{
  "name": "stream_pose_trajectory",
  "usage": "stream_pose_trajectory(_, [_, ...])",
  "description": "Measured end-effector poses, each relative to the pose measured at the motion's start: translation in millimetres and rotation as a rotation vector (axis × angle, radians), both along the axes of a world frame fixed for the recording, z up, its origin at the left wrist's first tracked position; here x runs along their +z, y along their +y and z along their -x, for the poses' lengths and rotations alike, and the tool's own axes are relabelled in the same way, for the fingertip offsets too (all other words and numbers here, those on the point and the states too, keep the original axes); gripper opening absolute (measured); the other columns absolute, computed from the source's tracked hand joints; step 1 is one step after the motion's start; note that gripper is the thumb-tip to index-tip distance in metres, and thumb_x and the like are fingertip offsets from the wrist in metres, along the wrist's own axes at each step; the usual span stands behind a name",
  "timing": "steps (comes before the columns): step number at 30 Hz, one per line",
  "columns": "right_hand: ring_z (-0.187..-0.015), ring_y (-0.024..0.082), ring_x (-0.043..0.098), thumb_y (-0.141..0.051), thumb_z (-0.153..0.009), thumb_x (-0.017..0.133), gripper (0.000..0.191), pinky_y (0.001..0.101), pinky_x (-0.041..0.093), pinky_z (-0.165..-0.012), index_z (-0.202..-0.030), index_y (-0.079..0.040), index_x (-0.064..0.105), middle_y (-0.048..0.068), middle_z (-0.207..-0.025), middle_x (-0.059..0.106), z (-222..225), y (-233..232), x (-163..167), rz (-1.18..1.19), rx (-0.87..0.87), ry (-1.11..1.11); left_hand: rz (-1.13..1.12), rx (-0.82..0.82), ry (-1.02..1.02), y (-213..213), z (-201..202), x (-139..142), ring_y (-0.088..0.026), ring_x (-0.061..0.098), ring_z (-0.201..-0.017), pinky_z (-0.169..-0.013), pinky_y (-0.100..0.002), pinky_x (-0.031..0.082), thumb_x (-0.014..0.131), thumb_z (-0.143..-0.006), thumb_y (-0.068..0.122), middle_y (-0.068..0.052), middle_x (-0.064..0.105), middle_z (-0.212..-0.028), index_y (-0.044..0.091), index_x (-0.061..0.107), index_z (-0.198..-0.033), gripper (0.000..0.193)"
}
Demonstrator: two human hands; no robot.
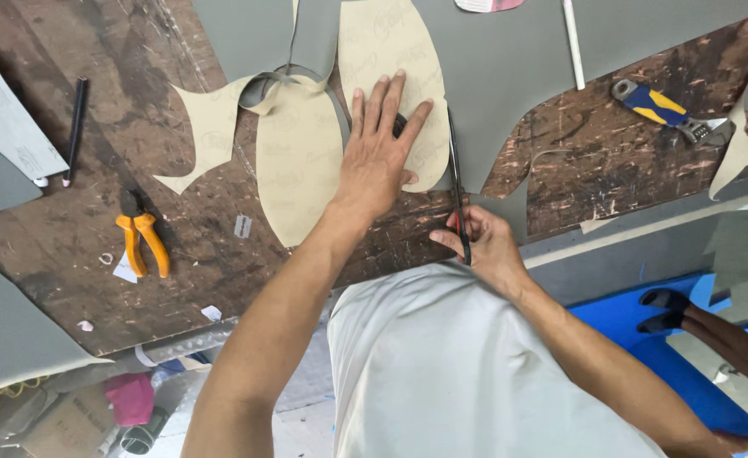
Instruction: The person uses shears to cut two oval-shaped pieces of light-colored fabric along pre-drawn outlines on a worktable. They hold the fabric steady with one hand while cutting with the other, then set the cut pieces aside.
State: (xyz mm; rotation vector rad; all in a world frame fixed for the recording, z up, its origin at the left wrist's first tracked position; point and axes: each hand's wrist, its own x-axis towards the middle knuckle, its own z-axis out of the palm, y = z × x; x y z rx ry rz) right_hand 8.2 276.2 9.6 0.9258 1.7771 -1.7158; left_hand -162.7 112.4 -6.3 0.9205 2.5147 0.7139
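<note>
On the scarred brown worktable (pixel 179 254) my left hand (pixel 380 148) lies open, palm down and fingers spread, pressing a tan oval paper pattern (pixel 387 51) flat against the grey sheet material (pixel 510 76). A small dark object shows just under my fingers, but I cannot tell what it is. My right hand (pixel 482 246) is closed around the handles of a pair of dark scissors (pixel 457 182); the blades point away from me and run along the right edge of the pattern, just beside my left hand's little finger.

Left of that pattern sits a second tan oval piece (pixel 293 165), touching a fish-tail shaped tan offcut (pixel 209 127), with a curled strip of grey trimming at their top. Further left, orange-handled pliers (pixel 141 242) lie on the bare wood, and a black pen (pixel 75 127) rests near a pale sheet at the table's edge.

To my right, a blue-and-yellow handled knife (pixel 655 106) lies on an uncovered patch of wood, with a thin white stick (pixel 573 42) above it on the grey material. At the lower right corner another person's hand (pixel 730 339) rests by a blue surface
</note>
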Motion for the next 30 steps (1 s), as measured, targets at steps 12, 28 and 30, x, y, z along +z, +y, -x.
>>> stream_pose_trajectory(12, [-0.054, 0.005, 0.052, -0.022, -0.081, 0.085, 0.03, 0.0225, 0.044, -0.046, -0.095, -0.006, 0.064, -0.003, -0.067, 0.059, 12.0, 14.6, 6.9, 0.017, 0.084, -0.021, 0.052, 0.007, -0.003, 1.8, -1.2, 2.7, -0.038, 0.017, -0.155, -0.128, -0.059, 0.012, 0.094, -0.057, 0.02, -0.018, 0.018, -0.166, 0.017, 0.045, -0.154, 0.109])
stream_pose_trajectory(28, [-0.055, 0.006, 0.05, -0.023, -0.077, 0.088, 0.029, 0.0251, 0.04, -0.048, -0.093, -0.007, 0.07, -0.003, -0.064, 0.059, 52.1, 106.5, 4.7, -0.027, 0.493, -0.087, 0.051, 0.011, 0.017, 2.6, -2.3, 2.9, -0.038, 0.017, -0.154, -0.128, -0.059, 0.013, 0.095, -0.056, 0.021, -0.018, 0.019, -0.166, 0.019, 0.045, -0.154, 0.11])
stream_pose_trajectory(30, [-0.055, 0.006, 0.051, -0.022, -0.078, 0.087, 0.028, 0.0248, 0.04, -0.047, -0.093, -0.008, 0.069, -0.003, -0.066, 0.061, 47.3, 97.0, 5.8, 0.011, 0.442, -0.076, 0.043, 0.023, 0.01, 2.6, -2.4, 2.6, -0.038, 0.017, -0.155, -0.128, -0.059, 0.014, 0.094, -0.056, 0.019, -0.018, 0.019, -0.167, 0.019, 0.046, -0.154, 0.11])
